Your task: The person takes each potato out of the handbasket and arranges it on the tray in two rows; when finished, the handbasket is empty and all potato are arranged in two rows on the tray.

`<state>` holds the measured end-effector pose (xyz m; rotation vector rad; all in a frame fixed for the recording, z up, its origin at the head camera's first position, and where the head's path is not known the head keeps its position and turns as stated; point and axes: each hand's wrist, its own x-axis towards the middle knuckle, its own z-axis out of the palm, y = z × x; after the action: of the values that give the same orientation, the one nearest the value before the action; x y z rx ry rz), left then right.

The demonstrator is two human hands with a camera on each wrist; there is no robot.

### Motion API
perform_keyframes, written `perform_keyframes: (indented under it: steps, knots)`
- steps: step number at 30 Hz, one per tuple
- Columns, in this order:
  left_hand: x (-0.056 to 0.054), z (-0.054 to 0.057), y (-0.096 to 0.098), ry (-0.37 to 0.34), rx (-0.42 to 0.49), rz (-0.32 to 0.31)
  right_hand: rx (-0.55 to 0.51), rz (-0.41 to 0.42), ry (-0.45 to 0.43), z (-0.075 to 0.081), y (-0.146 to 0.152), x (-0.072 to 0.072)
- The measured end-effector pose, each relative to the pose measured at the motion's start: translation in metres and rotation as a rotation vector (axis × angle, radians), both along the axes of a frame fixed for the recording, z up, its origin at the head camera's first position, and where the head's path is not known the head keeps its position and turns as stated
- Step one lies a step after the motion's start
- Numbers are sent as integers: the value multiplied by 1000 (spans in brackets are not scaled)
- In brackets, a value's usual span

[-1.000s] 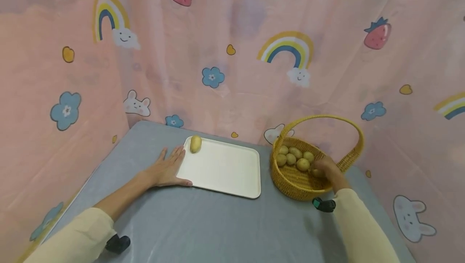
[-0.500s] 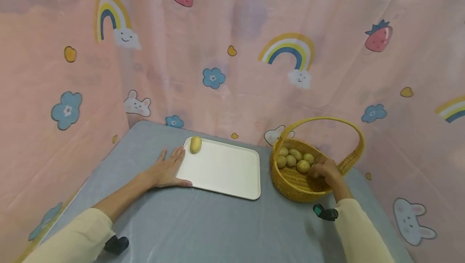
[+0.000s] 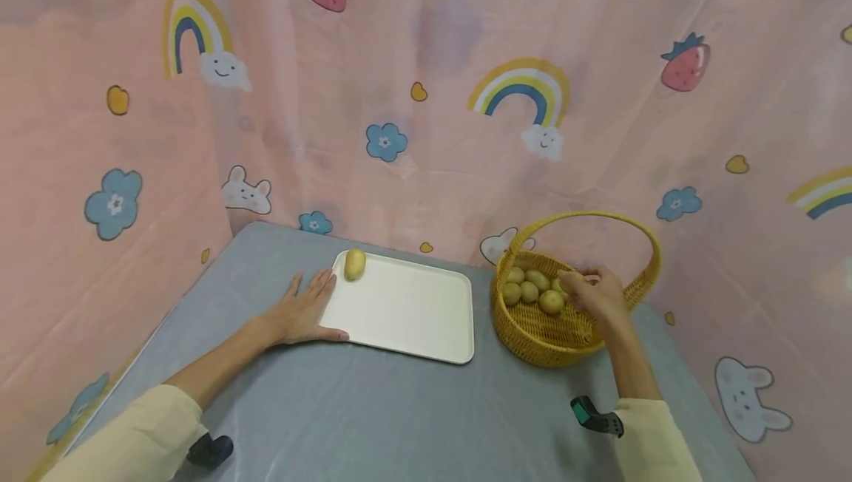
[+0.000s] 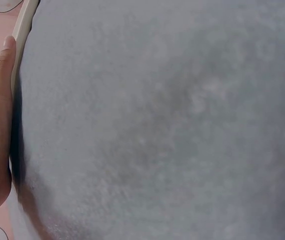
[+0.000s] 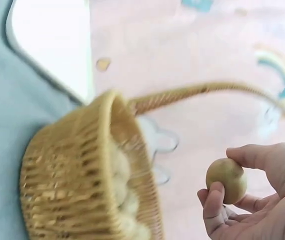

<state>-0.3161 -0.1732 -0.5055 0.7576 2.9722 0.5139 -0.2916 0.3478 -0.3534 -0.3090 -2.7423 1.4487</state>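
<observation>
My right hand (image 3: 602, 296) is above the right side of the yellow wicker basket (image 3: 532, 347). In the right wrist view its thumb and fingers pinch a small round potato (image 5: 226, 179), held clear of the basket rim. Several more potatoes (image 3: 551, 301) lie inside, grouped toward the back and left. My left hand (image 3: 299, 318) has its fingers spread, touching the left end of a white rectangular tray (image 3: 406, 312). One longish potato (image 3: 355, 265) sits in that tray's far left corner. Only part of the left hand shows in the left wrist view.
The basket's tall handle (image 3: 586, 214) arches over its opening, close to the right hand. A grey cloth (image 3: 399, 415) covers the table. Behind it hangs a pink patterned curtain (image 3: 439, 194), close to the table's back edge.
My right hand has risen from inside the basket, bringing up a potato. The left hand and the tray have stayed in place; the head view shifts slightly.
</observation>
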Motion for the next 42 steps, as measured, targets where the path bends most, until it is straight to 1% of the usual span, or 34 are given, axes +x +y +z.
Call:
perform_keyframes:
  steps: [3, 6, 11, 15, 21, 24, 26, 28, 33, 37, 39, 42]
  knots:
    - [0, -1, -1, 6, -1, 4, 3, 36, 30, 13, -14, 10]
    - [1, -2, -2, 11, 6, 5, 32, 76, 68, 23, -29, 22]
    - [2, -1, -1, 11, 18, -2, 46, 141, 141, 35, -56, 38]
    - [2, 0, 0, 6, 28, 3, 21, 186, 161, 35, -78, 41]
    - [5, 0, 1, -13, 31, 3, -43, 213, 152, 19, -107, 36]
    - [4, 0, 3, -10, 32, -8, -67, 234, 147, 10, -123, 31]
    - [3, 1, 4, -6, 35, -13, -79, 247, 147, 5, -135, 25]
    - [3, 3, 4, 1, 47, -19, -115, 255, 146, 0, -149, 16]
    - [3, 5, 4, 3, 29, -12, -238, 255, 123, -13, -187, -8]
    - [2, 5, 4, 0, 27, -13, -309, 250, 100, -23, -210, -25]
    - [2, 5, 3, -2, 34, -15, -329, 236, 85, -29, -220, -33]
    - [2, 4, 3, -5, 36, -11, -308, 219, 78, -40, -234, -45]
